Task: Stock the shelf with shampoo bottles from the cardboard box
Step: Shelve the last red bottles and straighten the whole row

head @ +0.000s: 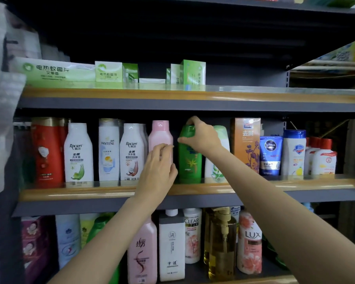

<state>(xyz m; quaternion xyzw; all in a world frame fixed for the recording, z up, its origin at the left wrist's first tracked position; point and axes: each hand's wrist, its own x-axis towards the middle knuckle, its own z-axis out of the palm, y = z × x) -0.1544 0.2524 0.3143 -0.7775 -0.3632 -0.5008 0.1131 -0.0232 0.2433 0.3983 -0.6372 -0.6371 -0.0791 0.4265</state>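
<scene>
Centre frame, middle shelf: left hand grasps the pink bottle; right hand grips the green bottle.

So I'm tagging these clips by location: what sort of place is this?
Most likely a small shop's toiletries aisle. Tiered grey shelving carries many different branded bottles facing outward, such as a Pantene bottle and a Lux bottle, with boxed goods above.

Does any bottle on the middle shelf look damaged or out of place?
The tall red bottle at the left end has a whitish patch, like a torn label. The rest stand upright; the hands hold the pink bottle and green bottle.
</scene>
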